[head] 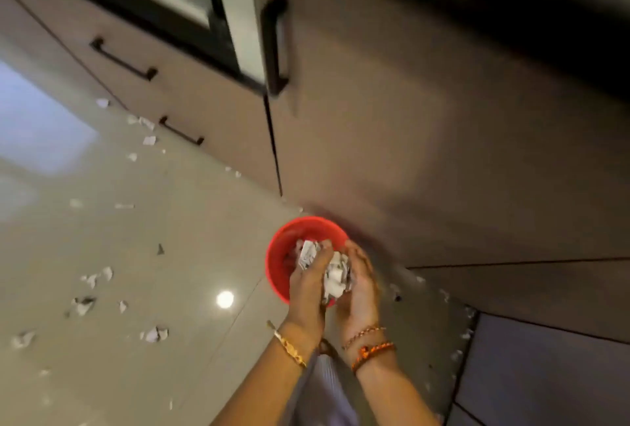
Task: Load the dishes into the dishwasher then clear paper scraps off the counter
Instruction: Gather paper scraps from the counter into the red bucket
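Pretty blurry shot, and my hands cover most of the red bowl (283,252), so I can't tell what's inside it. My left hand (308,284) and right hand (359,284) are both clutching one crumpled wad of paper scraps (332,272), right over the bowl's near rim. The wad's got no clear long axis. More torn bits (83,304) lie well left of my hands on the floor (191,255).

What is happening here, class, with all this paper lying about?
A person holds a bundle of crumpled paper scraps between both hands, left hand and right hand, over a red bowl on the floor by the cabinets. Many loose scraps lie scattered across the tiled floor.
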Action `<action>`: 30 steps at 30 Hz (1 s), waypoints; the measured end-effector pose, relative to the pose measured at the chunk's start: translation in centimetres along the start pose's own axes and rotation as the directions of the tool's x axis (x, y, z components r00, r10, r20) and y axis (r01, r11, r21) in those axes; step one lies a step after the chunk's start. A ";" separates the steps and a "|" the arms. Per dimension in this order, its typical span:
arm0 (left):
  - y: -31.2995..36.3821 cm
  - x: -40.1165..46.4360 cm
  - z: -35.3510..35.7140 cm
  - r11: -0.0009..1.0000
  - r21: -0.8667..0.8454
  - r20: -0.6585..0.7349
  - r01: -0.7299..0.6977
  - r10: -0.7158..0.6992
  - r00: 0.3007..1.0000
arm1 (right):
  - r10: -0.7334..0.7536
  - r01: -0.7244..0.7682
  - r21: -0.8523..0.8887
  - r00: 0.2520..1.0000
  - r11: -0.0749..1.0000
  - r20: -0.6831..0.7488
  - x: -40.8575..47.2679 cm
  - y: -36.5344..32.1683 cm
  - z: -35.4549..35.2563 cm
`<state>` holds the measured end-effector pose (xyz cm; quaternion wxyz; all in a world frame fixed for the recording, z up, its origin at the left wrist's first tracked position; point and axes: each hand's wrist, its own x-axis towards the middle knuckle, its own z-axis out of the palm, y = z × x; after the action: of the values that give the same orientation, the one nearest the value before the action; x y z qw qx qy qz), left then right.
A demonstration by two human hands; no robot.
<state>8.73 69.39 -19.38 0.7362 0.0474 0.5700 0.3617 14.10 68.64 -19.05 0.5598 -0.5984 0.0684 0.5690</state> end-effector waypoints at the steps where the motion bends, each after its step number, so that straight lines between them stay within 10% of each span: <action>1: -1.0 2.3 -1.0 0.999 -0.039 -0.025 0.033 -0.034 0.999 | 0.066 -0.066 -0.018 0.997 0.998 0.026 2.5 2.0 -0.8; 7: -6.4 14.0 -6.5 0.996 -0.033 -0.072 0.081 -0.083 0.994 | 0.355 -0.354 -0.028 0.929 0.935 0.103 16.1 11.3 -5.8; 15: -8.5 18.7 -9.8 0.989 -0.036 -0.433 0.147 -0.148 0.889 | 0.225 -0.249 -0.087 0.948 0.965 -0.225 18.7 12.6 -6.3; 20: -4.5 13.2 -6.4 0.991 0.033 -0.415 0.132 -0.106 0.903 | -0.087 0.074 -0.046 0.885 0.996 -0.458 13.6 6.6 -3.6; 26: 3.0 -2.2 2.7 0.975 0.213 -0.262 0.060 -0.003 0.965 | -0.387 0.371 -0.120 0.904 0.921 -0.181 -2.3 -5.4 0.3; 30: 6.3 -11.2 8.8 0.965 0.221 -0.128 -0.141 0.172 0.977 | -0.723 0.718 -0.112 0.691 0.687 -0.001 -11.2 -14.4 -0.3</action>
<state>12.40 70.50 -4.29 0.6524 0.1433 0.6520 0.3588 20.77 67.42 -2.08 0.7051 -0.6177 -0.1885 0.2928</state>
